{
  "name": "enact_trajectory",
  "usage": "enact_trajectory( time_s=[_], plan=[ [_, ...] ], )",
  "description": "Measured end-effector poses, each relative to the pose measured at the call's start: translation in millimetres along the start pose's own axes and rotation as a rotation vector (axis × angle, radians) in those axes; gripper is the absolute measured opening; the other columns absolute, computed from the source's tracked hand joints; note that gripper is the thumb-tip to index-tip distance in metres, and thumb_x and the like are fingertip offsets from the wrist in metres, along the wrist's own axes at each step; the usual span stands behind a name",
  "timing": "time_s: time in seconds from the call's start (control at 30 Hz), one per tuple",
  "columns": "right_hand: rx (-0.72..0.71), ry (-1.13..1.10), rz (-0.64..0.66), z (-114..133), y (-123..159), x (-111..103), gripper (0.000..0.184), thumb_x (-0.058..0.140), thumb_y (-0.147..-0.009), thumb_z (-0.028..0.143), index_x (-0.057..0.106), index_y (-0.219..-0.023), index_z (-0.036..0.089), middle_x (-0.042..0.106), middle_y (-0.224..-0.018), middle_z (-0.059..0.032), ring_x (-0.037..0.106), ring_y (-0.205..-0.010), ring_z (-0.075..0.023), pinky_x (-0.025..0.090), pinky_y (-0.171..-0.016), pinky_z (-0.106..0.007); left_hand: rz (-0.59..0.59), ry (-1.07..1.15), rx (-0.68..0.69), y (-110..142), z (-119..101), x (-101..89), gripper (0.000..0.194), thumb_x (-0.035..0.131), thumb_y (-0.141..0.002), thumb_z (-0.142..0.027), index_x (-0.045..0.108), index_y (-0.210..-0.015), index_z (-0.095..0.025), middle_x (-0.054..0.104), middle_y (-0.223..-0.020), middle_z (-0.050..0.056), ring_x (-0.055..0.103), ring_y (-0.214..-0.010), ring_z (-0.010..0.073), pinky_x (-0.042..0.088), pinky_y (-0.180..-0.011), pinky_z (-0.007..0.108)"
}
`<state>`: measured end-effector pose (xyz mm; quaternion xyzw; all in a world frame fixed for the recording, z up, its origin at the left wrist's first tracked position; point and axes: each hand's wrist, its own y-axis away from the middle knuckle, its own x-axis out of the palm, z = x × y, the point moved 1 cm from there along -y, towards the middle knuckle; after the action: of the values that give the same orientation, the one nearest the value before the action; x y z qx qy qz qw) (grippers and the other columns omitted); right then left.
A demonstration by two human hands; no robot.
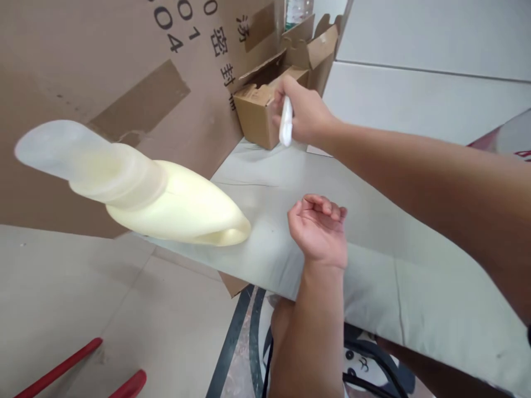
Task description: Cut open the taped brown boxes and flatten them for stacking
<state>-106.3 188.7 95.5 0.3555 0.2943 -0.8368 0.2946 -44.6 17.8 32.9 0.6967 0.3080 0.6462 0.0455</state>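
Note:
My right hand (296, 108) is closed on a small, slim white item (286, 122), whose kind I cannot make out. The hand is just in front of the small open cardboard box (255, 119), with its fingertips partly hidden. Nearer to me, my left hand (318, 226) is palm up with loosely curled fingers and nothing in it. It hovers over or rests on the pale cloth-covered surface (265, 182); which, I cannot tell. To its left stands a tall pale yellow bottle (178, 204) with a translucent top.
A large printed carton (136, 72) walls off the left and back. Behind the small box are another open box (317, 55) and a clear bottle (298, 10). Red bars (66, 367) show at the lower left, above the tiled floor (83, 276).

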Motion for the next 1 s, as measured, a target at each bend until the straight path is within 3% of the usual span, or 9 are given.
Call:
enact_trajectory(
  time_s=[0.13,0.23,0.37,0.5,0.57,0.67,0.8,0.9,1.0],
  plan=[
    [0.106,0.188,-0.002,10,-64,32,0.033,0.067,-0.082,0.01,0.05,-0.108,0.022,0.07,-0.108,-0.0049,0.071,-0.11,-0.0268,0.056,-0.102,-0.044,-0.033,0.019,0.033,-4,-16,-3.3,0.035,0.037,-0.092,-0.04,0.05,-0.067,-0.02,0.037,-0.061,-0.001,0.038,-0.051,0.0119,0.043,-0.064,0.029],
    [0.166,0.202,0.02,4,-85,43,0.046,0.073,-0.073,0.004,0.046,-0.103,0.024,0.069,-0.105,-0.0053,0.07,-0.105,-0.0274,0.056,-0.099,-0.044,-0.015,0.043,0.08,-8,-29,-8.0,0.034,0.036,-0.092,-0.041,0.051,-0.07,-0.02,0.037,-0.062,-0.001,0.039,-0.052,0.0119,0.042,-0.065,0.029],
    [0.181,0.226,-0.01,1,-77,34,0.046,0.074,-0.074,0.009,0.038,-0.093,0.029,0.06,-0.095,-0.0022,0.06,-0.09,-0.0222,0.052,-0.095,-0.041,0.059,-0.024,0.19,-9,-40,-13.9,0.031,0.042,-0.088,-0.046,0.052,-0.072,-0.021,0.039,-0.061,-0.002,0.042,-0.054,0.0125,0.045,-0.068,0.031],
    [0.051,0.207,-0.059,12,-42,10,0.038,0.062,-0.081,0.011,0.029,-0.086,0.029,0.044,-0.082,0.0011,0.037,-0.073,-0.0181,0.045,-0.084,-0.038,-0.035,-0.324,0.621,1,-40,-16.0,0.024,0.057,-0.081,-0.041,0.058,-0.069,-0.021,0.046,-0.062,-0.002,0.045,-0.056,0.012,0.041,-0.063,0.028],
    [0.015,0.171,-0.067,18,-18,0,0.04,0.064,-0.078,0.011,0.028,-0.085,0.029,0.044,-0.08,0.002,0.033,-0.071,-0.0175,0.041,-0.077,-0.035,-0.064,-0.481,0.826,11,-38,-11.8,0.021,0.059,-0.082,-0.033,0.058,-0.065,-0.02,0.048,-0.06,-0.002,0.047,-0.058,0.012,0.039,-0.062,0.027],
    [-0.019,0.079,-0.065,18,29,-16,0.042,0.068,-0.075,0.014,0.03,-0.085,0.028,0.051,-0.079,0.0027,0.039,-0.07,-0.0177,0.038,-0.071,-0.034,0.024,-0.531,1.051,35,-37,0.9,0.023,0.055,-0.084,-0.025,0.056,-0.062,-0.021,0.048,-0.056,-0.003,0.047,-0.055,0.012,0.039,-0.06,0.027],
    [-0.017,-0.064,-0.056,-3,129,-49,0.031,0.07,-0.08,0.024,0.04,-0.086,0.028,0.067,-0.082,0.0003,0.056,-0.069,-0.0188,0.047,-0.069,-0.035,0.19,-0.489,1.27,66,-44,14.5,0.024,0.052,-0.085,-0.02,0.055,-0.061,-0.021,0.04,-0.052,-0.004,0.039,-0.05,0.0121,0.04,-0.06,0.029],
    [-0.098,-0.048,-0.145,-26,225,-84,0.027,0.074,-0.083,0.035,0.048,-0.081,0.028,0.071,-0.075,0.0001,0.058,-0.056,-0.017,0.046,-0.054,-0.032,0.127,-0.62,1.274,66,-47,12.0,0.021,0.055,-0.087,-0.017,0.062,-0.067,-0.023,0.05,-0.065,-0.002,0.05,-0.064,0.0142,0.045,-0.071,0.03],
    [-0.12,-0.066,-0.113,-34,314,-117,0.029,0.066,-0.086,0.027,0.041,-0.072,0.028,0.073,-0.07,0.0021,0.07,-0.056,-0.0204,0.051,-0.045,-0.032,0.163,-0.991,1.071,45,-39,5.2,0.012,0.065,-0.091,-0.032,0.076,-0.095,-0.028,0.066,-0.114,0.004,0.058,-0.12,0.0226,0.047,-0.105,0.036]
  ],
)
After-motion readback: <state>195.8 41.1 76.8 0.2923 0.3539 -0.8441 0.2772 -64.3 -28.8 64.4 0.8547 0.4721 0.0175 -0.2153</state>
